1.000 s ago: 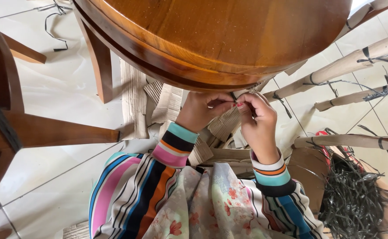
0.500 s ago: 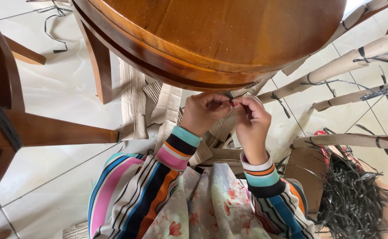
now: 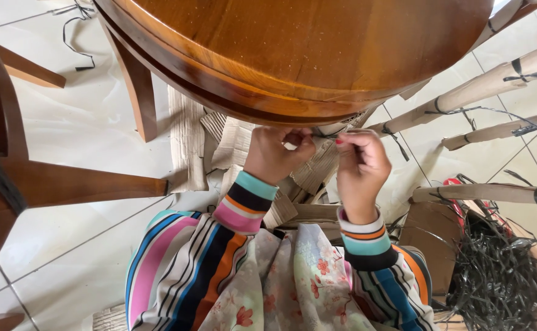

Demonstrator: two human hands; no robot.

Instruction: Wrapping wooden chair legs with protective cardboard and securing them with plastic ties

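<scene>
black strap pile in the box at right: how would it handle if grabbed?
The black strap pile looks like thin, curling strips, so probably floppy and light. The strands cross and tangle, so a handful would likely drag others along. Several spill over the cardboard box rim, so they may snag there.

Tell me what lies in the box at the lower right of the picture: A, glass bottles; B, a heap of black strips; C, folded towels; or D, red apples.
B: the cardboard box at the lower right holds a tangled heap of black strips, to the right of the person's right hand.
</scene>
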